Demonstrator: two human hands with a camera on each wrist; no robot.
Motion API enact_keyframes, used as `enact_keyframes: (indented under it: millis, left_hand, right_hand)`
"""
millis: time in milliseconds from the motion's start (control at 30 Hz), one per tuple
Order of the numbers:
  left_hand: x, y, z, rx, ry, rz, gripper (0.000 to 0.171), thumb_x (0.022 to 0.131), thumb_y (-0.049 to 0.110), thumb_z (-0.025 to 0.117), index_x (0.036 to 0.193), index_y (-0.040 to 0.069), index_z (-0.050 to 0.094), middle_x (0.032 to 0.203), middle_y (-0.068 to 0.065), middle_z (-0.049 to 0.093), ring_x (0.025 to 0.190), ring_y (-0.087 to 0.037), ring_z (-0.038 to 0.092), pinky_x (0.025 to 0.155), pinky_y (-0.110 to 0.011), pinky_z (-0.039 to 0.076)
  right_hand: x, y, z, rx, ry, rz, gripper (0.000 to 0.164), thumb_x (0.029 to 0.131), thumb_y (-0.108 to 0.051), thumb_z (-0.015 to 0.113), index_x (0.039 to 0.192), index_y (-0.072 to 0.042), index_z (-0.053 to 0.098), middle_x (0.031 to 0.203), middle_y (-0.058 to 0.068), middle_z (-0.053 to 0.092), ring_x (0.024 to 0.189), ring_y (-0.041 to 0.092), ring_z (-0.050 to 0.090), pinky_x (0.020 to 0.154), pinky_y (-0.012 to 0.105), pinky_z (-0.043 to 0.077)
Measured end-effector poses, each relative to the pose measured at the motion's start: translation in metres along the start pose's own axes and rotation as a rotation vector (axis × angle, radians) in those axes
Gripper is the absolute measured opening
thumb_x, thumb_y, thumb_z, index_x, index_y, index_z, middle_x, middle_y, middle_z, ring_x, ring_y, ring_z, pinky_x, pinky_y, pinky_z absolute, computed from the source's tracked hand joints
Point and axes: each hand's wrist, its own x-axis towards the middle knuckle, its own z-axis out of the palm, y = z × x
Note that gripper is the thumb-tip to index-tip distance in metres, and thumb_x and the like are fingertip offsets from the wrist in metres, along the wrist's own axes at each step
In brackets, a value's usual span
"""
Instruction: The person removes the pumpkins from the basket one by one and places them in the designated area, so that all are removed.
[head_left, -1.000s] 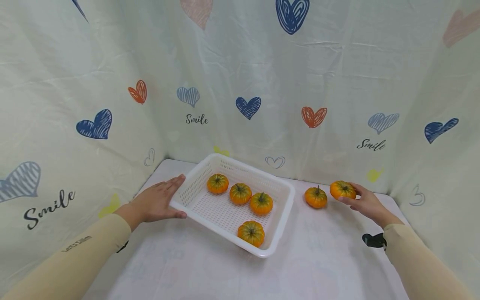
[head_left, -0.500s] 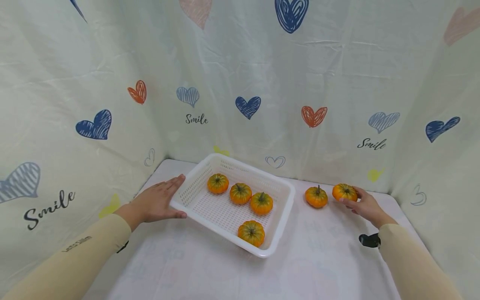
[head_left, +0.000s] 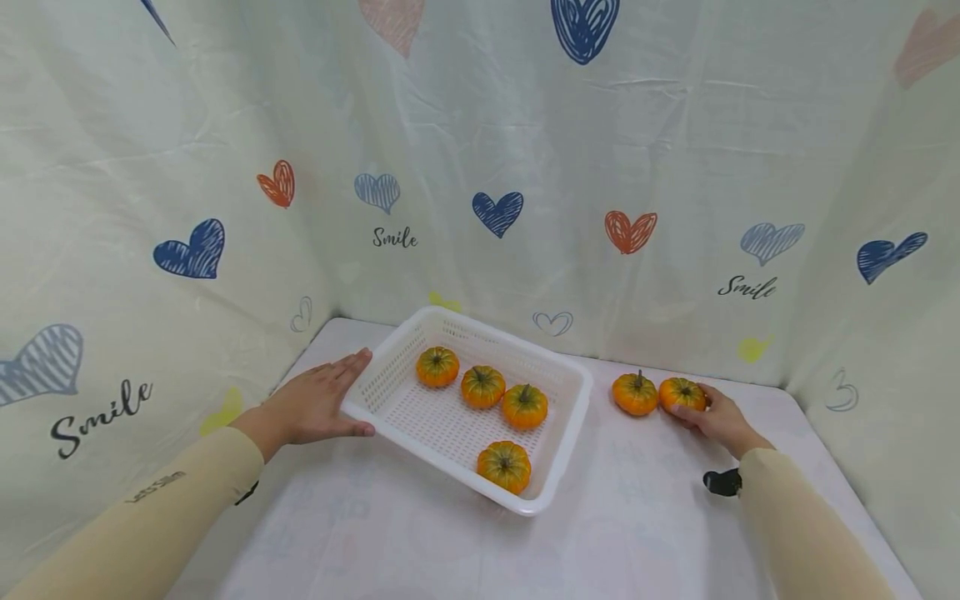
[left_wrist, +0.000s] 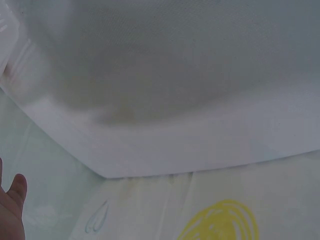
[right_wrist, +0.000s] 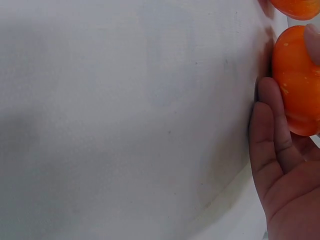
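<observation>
In the head view my right hand (head_left: 722,421) holds a small orange pumpkin (head_left: 681,393) with green streaks at the table's far right. Right beside it, to the left, another small pumpkin (head_left: 635,394) stands with its stem up. The right wrist view has the held pumpkin (right_wrist: 296,82) low at the table, fingertips (right_wrist: 270,92) along its side and the thumb over it. My left hand (head_left: 311,404) is spread at the left end of a white plastic basket (head_left: 576,421), fingers straight and touching its rim. Several similar pumpkins (head_left: 482,387) sit inside the basket.
A white-covered table (head_left: 420,542) carries everything. Behind and at both sides hangs a pale curtain (head_left: 555,158) printed with hearts and words, close to the table's back edge. The basket lies angled across the table's middle.
My right hand has lowered the held pumpkin to the table and moved it left, up beside the other loose one. The left hand and the basket have stayed put.
</observation>
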Motion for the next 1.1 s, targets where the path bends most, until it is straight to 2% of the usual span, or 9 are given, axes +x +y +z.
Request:
enact_keyframes:
  millis: [133, 400, 800, 1100]
  left_hand:
    - [0.0012, 0.0004, 0.0005, -0.002, -0.006, -0.007, 0.125, 0.076, 0.090, 0.044, 0.158, 0.001, 0.016, 0.162, -0.017, 0.023, 0.144, -0.039, 0.030, 0.114, -0.055, 0.026]
    - [0.0006, 0.0011, -0.0016, 0.003, -0.012, -0.008, 0.127, 0.074, 0.092, 0.040, 0.158, 0.000, 0.015, 0.163, -0.017, 0.021, 0.144, -0.039, 0.029, 0.115, -0.055, 0.025]
    - [0.0023, 0.0000, 0.0024, 0.006, 0.003, -0.006, 0.124, 0.076, 0.089, 0.045, 0.158, 0.001, 0.016, 0.163, -0.016, 0.022, 0.144, -0.038, 0.030, 0.115, -0.055, 0.026]
    - [-0.0008, 0.0001, -0.0012, -0.010, 0.005, 0.016, 0.122, 0.079, 0.086, 0.049, 0.157, -0.002, 0.017, 0.161, -0.019, 0.025, 0.143, -0.039, 0.031, 0.114, -0.055, 0.027]
  right_hand:
    - [-0.0004, -0.0010, 0.0018, 0.005, 0.010, 0.009, 0.109, 0.093, -0.055, 0.064, 0.153, 0.011, 0.002, 0.151, 0.043, 0.010, 0.135, 0.058, 0.019, 0.110, 0.068, 0.019]
    - [0.0007, -0.0038, 0.0035, 0.038, 0.001, 0.009, 0.107, 0.093, -0.050, 0.067, 0.154, 0.008, 0.002, 0.151, 0.042, 0.012, 0.131, 0.055, 0.025, 0.110, 0.065, 0.023]
    - [0.0028, -0.0028, 0.0089, 0.071, -0.007, 0.021, 0.110, 0.091, -0.054, 0.067, 0.155, 0.005, 0.000, 0.153, 0.040, 0.008, 0.135, 0.055, 0.021, 0.110, 0.064, 0.025]
    - [0.0017, -0.0044, 0.0079, 0.067, -0.014, 0.043, 0.114, 0.089, -0.056, 0.068, 0.156, 0.004, -0.003, 0.153, 0.041, 0.007, 0.135, 0.056, 0.019, 0.110, 0.065, 0.024]
